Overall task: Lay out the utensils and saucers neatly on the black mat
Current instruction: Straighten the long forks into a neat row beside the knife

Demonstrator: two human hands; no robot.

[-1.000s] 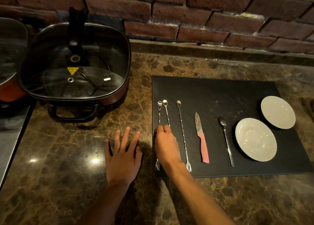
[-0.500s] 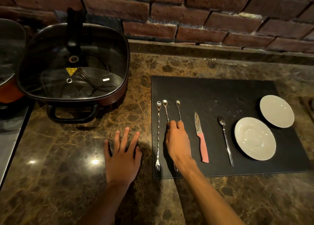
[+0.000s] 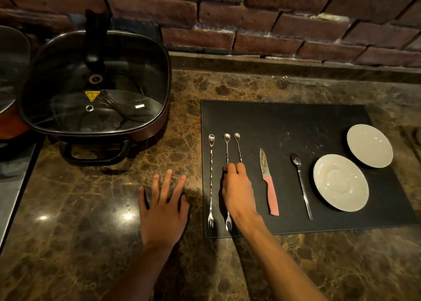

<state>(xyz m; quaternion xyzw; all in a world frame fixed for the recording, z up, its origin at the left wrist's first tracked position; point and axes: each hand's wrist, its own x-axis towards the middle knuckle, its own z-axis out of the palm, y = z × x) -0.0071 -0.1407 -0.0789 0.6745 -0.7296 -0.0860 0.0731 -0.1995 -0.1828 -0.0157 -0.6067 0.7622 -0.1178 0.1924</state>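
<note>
On the black mat (image 3: 284, 123) lie three long twisted bar spoons with fork ends. The left one (image 3: 211, 177) lies free. My right hand (image 3: 238, 189) rests over the middle one (image 3: 227, 148) and the right one (image 3: 238, 146), fingertips pinched on their stems and hiding their lower parts. To the right lie a pink-handled knife (image 3: 270, 187), a small spoon (image 3: 301, 187), a near saucer (image 3: 340, 182) and a far saucer (image 3: 369, 145). My left hand (image 3: 163, 205) lies flat on the counter left of the mat, fingers spread.
A dark electric pan with a glass lid (image 3: 95, 84) stands on the marble counter (image 3: 91, 209) at the back left. A brick wall (image 3: 250, 16) runs along the back. Another lidded pot (image 3: 9, 73) shows at the far left edge.
My right hand has moved right from the two left bar spoons onto the middle and right ones. The middle spoon now lies farther from the left one. My left hand has stayed put.
</note>
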